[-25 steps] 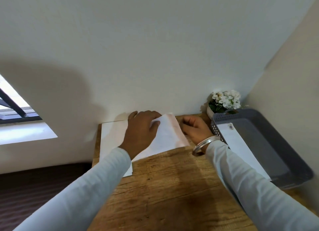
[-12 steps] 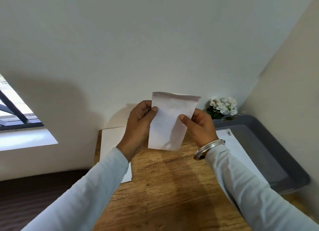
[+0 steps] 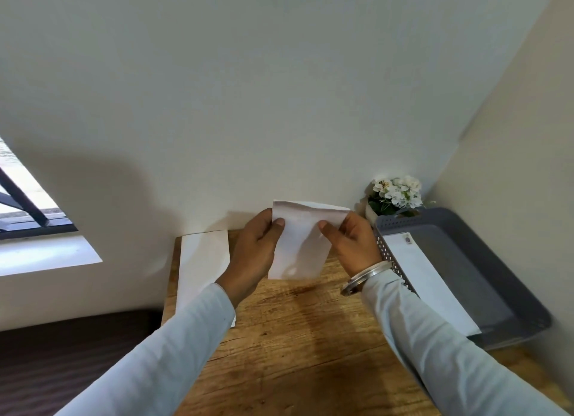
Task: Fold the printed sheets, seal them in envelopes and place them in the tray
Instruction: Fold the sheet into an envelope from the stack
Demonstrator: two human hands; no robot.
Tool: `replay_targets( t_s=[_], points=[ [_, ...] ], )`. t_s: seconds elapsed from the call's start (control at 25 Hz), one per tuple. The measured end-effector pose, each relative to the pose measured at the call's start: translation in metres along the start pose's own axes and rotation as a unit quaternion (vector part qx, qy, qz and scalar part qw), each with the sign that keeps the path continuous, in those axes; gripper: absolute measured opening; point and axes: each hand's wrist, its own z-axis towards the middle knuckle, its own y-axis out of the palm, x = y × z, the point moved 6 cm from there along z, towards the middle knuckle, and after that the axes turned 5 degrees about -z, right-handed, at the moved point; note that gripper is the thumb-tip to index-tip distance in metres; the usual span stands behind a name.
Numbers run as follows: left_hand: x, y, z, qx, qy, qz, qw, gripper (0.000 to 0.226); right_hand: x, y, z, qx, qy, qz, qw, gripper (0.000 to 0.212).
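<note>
Folded sheet [image 3: 299, 245] upright, long axis vertical, pinched by left hand [image 3: 254, 254], right hand [image 3: 354, 245]

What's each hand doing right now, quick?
Left hand: closed on the left edge of the folded sheet, held up off the table.
Right hand: closed on the sheet's right edge.

Left hand [image 3: 257, 254], right hand [image 3: 351, 245] pinch folded sheet [image 3: 301, 241] upright above table [image 3: 298, 338].

A home or small office corner: a wooden bench [image 3: 295, 338] against plain walls, a potted white flower [image 3: 396, 195], a window [image 3: 28, 204].
</note>
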Motion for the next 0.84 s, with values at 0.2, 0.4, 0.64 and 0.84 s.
replay_targets(
  t_s=[0.2,0.4,0.64,0.84],
  points=[
    [0.005,-0.001,-0.009,0.024,0.016,-0.035,0.999,0.021,0.005,-0.001,-0.006,-0.028,-0.004,0.036,0.999,0.028],
    [0.034,-0.017,-0.004,0.112,0.121,-0.003,0.986,0.021,-0.011,-0.013,-0.001,0.069,-0.050,0.032,0.996,0.034],
    [0.040,-0.015,-0.003,0.091,0.172,0.054,0.979,0.013,-0.031,-0.013,-0.001,0.053,-0.105,0.006,0.993,0.026],
    [0.032,-0.018,-0.006,0.082,0.153,0.103,0.979,0.018,-0.024,-0.008,-0.004,-0.001,-0.075,-0.037,0.996,0.032]
  ],
)
